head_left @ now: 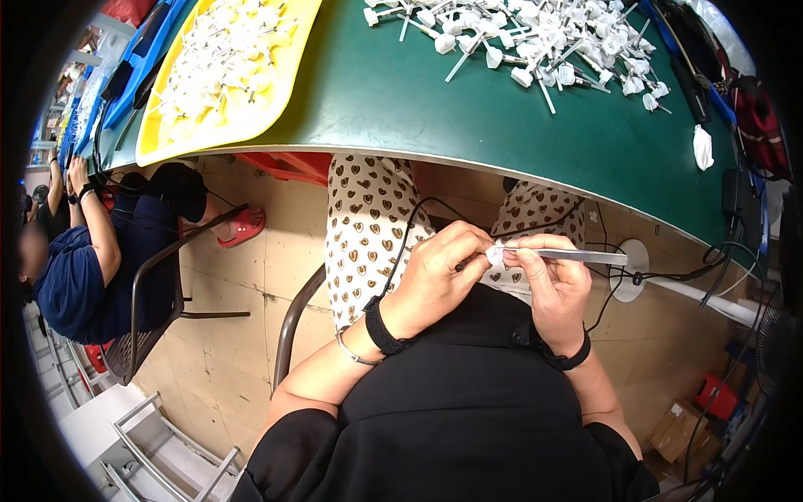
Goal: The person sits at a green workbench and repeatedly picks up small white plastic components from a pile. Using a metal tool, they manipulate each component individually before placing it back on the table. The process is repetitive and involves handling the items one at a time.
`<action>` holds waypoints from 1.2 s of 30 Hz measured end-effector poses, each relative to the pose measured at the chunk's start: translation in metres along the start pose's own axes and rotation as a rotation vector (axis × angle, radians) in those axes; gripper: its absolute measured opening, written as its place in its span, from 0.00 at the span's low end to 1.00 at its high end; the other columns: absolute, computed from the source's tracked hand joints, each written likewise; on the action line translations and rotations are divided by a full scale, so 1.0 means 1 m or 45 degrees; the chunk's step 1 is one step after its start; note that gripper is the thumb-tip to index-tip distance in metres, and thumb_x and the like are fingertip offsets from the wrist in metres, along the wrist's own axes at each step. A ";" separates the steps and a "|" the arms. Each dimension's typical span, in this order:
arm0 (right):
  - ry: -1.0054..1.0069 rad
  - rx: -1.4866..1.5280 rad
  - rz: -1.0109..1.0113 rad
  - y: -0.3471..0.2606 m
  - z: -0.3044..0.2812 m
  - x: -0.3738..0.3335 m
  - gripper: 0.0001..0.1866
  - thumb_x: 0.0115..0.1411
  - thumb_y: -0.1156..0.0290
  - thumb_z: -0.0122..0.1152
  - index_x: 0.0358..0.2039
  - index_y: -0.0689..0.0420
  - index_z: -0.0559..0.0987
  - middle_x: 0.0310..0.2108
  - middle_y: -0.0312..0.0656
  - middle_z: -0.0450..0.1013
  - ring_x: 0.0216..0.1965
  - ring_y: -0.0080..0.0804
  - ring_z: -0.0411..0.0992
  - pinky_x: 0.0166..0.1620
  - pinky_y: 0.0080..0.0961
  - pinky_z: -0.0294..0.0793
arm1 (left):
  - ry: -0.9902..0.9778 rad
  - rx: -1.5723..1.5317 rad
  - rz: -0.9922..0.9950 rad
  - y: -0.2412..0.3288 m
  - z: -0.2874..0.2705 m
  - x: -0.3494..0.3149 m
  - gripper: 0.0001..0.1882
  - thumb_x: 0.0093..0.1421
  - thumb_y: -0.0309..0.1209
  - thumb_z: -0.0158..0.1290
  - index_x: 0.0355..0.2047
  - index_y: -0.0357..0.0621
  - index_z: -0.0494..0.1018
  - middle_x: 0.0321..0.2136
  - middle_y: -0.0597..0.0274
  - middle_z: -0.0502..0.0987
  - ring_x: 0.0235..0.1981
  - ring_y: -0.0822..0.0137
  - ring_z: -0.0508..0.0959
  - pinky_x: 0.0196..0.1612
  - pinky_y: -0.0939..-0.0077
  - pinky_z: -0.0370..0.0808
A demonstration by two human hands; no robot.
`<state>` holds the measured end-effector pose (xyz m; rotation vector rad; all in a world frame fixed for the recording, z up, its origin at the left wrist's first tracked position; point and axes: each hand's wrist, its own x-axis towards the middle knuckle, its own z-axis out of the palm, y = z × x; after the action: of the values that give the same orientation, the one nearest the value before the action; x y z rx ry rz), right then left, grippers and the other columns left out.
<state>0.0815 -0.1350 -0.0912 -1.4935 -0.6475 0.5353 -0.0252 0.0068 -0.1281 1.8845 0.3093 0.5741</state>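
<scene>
Nearest, the left hand (439, 269) is pinching a small white piece (495, 254), its fingers closed around one side. The right hand (556, 280) is gripping a slim metal tool (581, 255) (seemingly tweezers) in closed fingers, pointing its narrow end at the piece; I cannot tell whether they are touching. Working well probably means pressing lightly and keeping both wrists steady. Beyond, a green table (376, 105) is carrying a yellow tray (288, 109) and loose white-tipped sticks (569, 42).
</scene>
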 end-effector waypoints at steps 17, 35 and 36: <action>0.006 -0.024 -0.004 0.001 0.001 0.000 0.05 0.67 0.81 0.60 0.42 0.68 0.79 0.37 0.44 0.80 0.38 0.26 0.81 0.43 0.20 0.82 | -0.006 0.001 -0.008 0.001 0.000 0.000 0.03 0.59 0.20 0.63 0.33 0.37 0.80 0.35 0.58 0.82 0.33 0.64 0.81 0.34 0.73 0.77; -0.048 -0.351 -0.207 0.002 -0.001 0.002 0.03 0.64 0.80 0.64 0.39 0.64 0.81 0.34 0.42 0.81 0.32 0.24 0.78 0.36 0.21 0.78 | -0.003 -0.029 0.011 0.005 0.000 0.001 0.04 0.58 0.19 0.62 0.34 0.37 0.79 0.33 0.58 0.81 0.32 0.63 0.81 0.33 0.72 0.77; -0.066 -0.394 -0.234 0.001 -0.002 0.002 0.03 0.64 0.80 0.64 0.39 0.64 0.81 0.34 0.42 0.81 0.32 0.25 0.78 0.36 0.21 0.78 | -0.005 -0.029 0.002 0.005 0.000 0.000 0.04 0.59 0.20 0.63 0.34 0.37 0.80 0.34 0.58 0.82 0.32 0.64 0.80 0.33 0.73 0.76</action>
<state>0.0844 -0.1346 -0.0924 -1.6911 -0.9308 0.3429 -0.0251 0.0051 -0.1237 1.8635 0.2977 0.5722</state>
